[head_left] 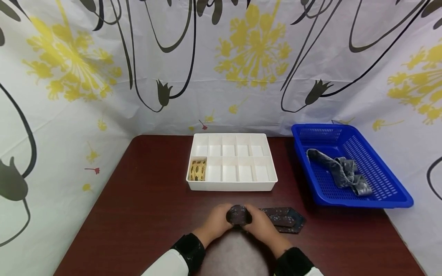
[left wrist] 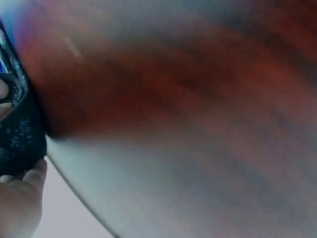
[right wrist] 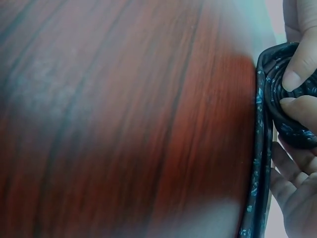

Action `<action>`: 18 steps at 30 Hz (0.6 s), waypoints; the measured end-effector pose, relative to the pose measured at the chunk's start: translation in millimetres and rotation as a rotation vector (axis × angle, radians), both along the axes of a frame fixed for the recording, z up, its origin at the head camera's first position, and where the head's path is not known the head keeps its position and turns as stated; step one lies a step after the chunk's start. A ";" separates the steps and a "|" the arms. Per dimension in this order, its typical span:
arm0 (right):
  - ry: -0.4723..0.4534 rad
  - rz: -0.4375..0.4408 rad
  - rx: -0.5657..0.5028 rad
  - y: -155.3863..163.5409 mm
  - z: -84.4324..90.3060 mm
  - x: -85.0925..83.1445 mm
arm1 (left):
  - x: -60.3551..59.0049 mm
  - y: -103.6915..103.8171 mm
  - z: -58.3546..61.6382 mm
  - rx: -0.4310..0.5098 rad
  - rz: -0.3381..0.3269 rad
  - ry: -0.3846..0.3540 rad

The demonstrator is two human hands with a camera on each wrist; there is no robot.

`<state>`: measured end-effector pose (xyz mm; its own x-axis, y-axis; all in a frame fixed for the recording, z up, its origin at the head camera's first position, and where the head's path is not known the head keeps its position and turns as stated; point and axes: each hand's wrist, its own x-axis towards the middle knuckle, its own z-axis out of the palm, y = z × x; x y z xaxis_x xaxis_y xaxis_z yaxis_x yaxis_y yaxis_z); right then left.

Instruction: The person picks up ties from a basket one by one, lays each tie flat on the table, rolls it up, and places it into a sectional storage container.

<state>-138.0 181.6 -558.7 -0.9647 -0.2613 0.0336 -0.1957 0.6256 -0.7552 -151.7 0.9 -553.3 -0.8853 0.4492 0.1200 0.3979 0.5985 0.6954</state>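
The white-sleeved left forearm slants in from below, a fuzzy black left cuff round its wrist; a matching black right cuff rings the other. The bare left hand and bare right hand angle inward, near each other, both gripping.

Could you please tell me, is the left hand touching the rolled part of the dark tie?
Touching. The head view shows it: the left hand meets the left side of the rolled dark tie, with no gap between them.
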 end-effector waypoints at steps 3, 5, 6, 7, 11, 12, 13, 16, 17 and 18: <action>-0.004 0.002 0.013 0.4 -0.1 0.1 | -0.6 3.8 6.5 -0.112 -0.008 0.057; -0.004 -0.001 0.029 0.4 -0.5 -0.3 | -0.8 7.3 11.5 -0.185 -0.009 0.087; 0.001 0.002 0.041 0.5 -0.2 -0.4 | -0.4 9.2 14.4 -0.229 -0.003 0.099; -0.003 -0.003 0.047 0.5 -0.1 -0.5 | 0.2 11.3 17.5 -0.277 0.005 0.111; -0.016 -0.018 0.069 -0.1 1.3 -0.7 | 4.1 20.0 27.8 -0.462 0.058 0.117; -0.014 -0.019 0.077 -0.3 1.6 -0.5 | 5.1 22.2 29.7 -0.501 0.070 0.120; -0.022 -0.028 0.080 -0.5 2.1 -0.1 | 6.0 24.5 31.5 -0.536 0.080 0.126; -0.019 -0.036 0.095 -1.1 3.5 0.9 | 7.7 30.8 35.2 -0.606 0.106 0.127; -0.018 -0.042 0.101 -1.4 4.2 1.3 | 8.1 32.7 36.2 -0.622 0.113 0.126; -0.015 -0.046 0.108 -1.5 4.9 1.5 | 8.6 34.4 37.0 -0.636 0.121 0.123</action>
<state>-136.5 180.1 -553.8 -0.9759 -0.2179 -0.0070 -0.1539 0.7113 -0.6858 -143.1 35.3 -516.3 -0.9309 0.3639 -0.0326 0.3558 0.9232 0.1451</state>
